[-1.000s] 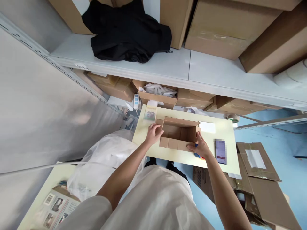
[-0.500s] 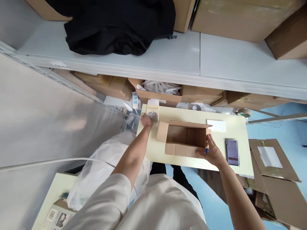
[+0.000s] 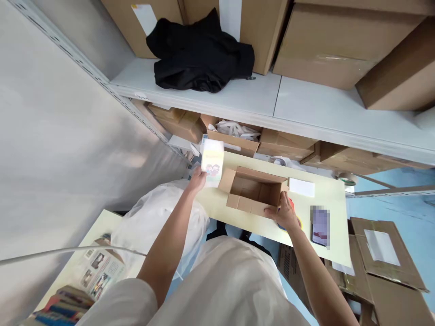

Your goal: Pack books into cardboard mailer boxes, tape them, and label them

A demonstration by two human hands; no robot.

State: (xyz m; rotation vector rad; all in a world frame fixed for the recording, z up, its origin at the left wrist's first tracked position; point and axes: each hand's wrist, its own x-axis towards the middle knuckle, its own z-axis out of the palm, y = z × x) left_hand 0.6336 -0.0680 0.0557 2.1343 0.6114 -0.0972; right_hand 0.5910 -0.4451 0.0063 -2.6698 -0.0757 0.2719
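My left hand [image 3: 197, 178] is closed on the left edge of a pale, flat-faced item with a cartoon print [image 3: 213, 164], held up over the table's left end. Glare whitens its top, so I cannot tell whether it is a box or a booklet. An open cardboard box [image 3: 253, 203] stands in the middle, its flaps folded out and its visible inside bare. At its right end my right hand [image 3: 286, 213] grips the wall and flap. Partly hidden under that hand is a rounded red, yellow and blue thing [image 3: 299, 222].
On the pale yellow table [image 3: 335, 194] lie a phone [image 3: 320, 226] and a white sheet [image 3: 302, 187]. A shelf [image 3: 306, 97] with cartons and a black garment [image 3: 204, 59] overhangs the back. Large white plastic bags [image 3: 156, 208] bulge at left; flattened cartons [image 3: 390, 280] stand right.
My left hand has lifted the cartoon-printed item off the table. My right hand stays at the box's right end; the coloured thing beneath it shows more. The camera view has shifted.
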